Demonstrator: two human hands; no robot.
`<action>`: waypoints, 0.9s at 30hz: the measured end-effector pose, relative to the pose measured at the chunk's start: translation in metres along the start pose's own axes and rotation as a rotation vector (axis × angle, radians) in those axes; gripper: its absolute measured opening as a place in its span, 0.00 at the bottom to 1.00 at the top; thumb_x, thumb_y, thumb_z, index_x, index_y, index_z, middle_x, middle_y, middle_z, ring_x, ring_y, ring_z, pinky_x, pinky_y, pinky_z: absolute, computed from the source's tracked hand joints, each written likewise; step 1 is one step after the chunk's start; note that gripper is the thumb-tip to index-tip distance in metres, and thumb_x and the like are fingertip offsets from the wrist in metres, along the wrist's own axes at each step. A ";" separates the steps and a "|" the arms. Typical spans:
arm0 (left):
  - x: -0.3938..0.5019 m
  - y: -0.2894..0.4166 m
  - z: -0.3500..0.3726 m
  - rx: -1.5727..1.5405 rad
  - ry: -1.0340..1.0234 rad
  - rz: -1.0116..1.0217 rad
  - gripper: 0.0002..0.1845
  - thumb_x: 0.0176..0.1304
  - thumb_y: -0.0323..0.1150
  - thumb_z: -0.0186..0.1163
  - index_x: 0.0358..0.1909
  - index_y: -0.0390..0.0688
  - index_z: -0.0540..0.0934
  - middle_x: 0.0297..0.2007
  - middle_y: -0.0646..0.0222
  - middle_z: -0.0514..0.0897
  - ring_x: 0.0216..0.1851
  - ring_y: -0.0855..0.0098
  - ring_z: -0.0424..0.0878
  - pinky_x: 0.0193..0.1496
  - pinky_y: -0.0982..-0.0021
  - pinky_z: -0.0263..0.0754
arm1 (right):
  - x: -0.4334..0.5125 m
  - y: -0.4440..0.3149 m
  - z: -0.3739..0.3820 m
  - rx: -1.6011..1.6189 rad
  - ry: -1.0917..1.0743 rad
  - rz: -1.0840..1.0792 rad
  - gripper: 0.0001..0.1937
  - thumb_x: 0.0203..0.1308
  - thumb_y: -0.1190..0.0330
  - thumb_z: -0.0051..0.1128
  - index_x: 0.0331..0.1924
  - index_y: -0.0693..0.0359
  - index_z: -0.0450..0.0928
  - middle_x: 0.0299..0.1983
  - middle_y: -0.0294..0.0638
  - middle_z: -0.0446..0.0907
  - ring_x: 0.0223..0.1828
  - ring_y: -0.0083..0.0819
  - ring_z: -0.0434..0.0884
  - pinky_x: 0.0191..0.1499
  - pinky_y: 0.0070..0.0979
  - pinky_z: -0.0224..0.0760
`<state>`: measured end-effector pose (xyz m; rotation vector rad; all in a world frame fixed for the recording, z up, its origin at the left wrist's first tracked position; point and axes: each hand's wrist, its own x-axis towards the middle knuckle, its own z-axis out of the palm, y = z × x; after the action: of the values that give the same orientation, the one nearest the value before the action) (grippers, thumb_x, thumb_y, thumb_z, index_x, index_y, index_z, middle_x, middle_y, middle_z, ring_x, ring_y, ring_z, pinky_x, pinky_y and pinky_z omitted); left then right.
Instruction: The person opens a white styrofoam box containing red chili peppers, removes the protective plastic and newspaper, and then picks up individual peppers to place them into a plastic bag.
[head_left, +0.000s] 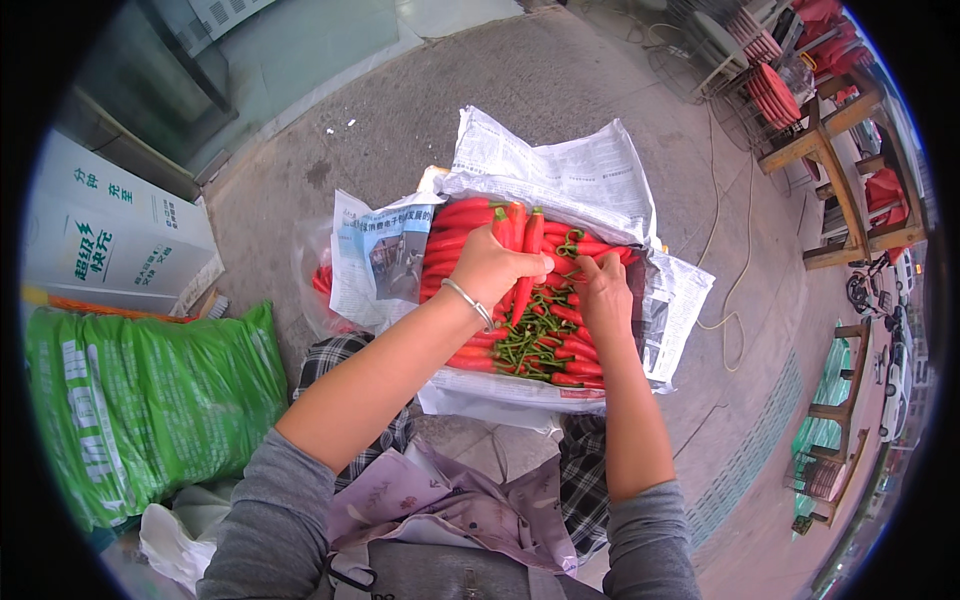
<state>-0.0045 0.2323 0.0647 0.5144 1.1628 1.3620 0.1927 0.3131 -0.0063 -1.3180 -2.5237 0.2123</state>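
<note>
In front of me is a box lined with sheets of newspaper (555, 169), filled with long red chili peppers (450, 244). Their green stems (529, 352) bunch along the middle of the near part. My left hand (484, 270), with a metal bangle on its wrist, grips several red chili peppers (533, 238) over the pile, stem ends pointing away from me. On the right side of the pile, my right hand (606, 296) has its fingers curled down among the peppers. Whether those fingers hold one is hidden. Newspaper flaps fold outward around the box, covering most of its walls.
A clear plastic bag with red peppers (322, 281) lies left of the box. Nearer on the left stands a stuffed green sack (157, 405) beside a white printed panel (120, 225). A cable (724, 315) trails over the floor at right, near wooden furniture (836, 180).
</note>
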 end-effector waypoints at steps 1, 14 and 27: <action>-0.001 0.000 0.001 0.004 0.001 0.006 0.14 0.48 0.22 0.71 0.35 0.37 0.77 0.29 0.66 0.82 0.28 0.71 0.83 0.34 0.70 0.79 | 0.000 -0.001 0.002 -0.032 0.011 -0.032 0.19 0.50 0.75 0.62 0.48 0.53 0.77 0.42 0.47 0.70 0.42 0.46 0.77 0.41 0.39 0.77; -0.005 -0.008 0.018 0.215 -0.262 0.226 0.17 0.42 0.28 0.70 0.35 0.37 0.77 0.33 0.69 0.82 0.39 0.76 0.79 0.44 0.69 0.74 | -0.004 -0.057 -0.083 1.207 0.048 0.133 0.06 0.65 0.72 0.58 0.37 0.66 0.75 0.29 0.35 0.78 0.26 0.22 0.78 0.31 0.22 0.72; 0.003 0.011 0.000 -0.119 0.171 0.093 0.11 0.50 0.22 0.66 0.35 0.36 0.76 0.27 0.63 0.81 0.22 0.69 0.80 0.26 0.67 0.78 | 0.007 -0.030 -0.001 0.193 0.039 0.038 0.30 0.51 0.74 0.65 0.61 0.53 0.68 0.50 0.53 0.70 0.48 0.49 0.77 0.46 0.41 0.75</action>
<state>-0.0108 0.2370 0.0733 0.3758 1.1983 1.5694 0.1658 0.3017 0.0041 -1.2819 -2.3793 0.4230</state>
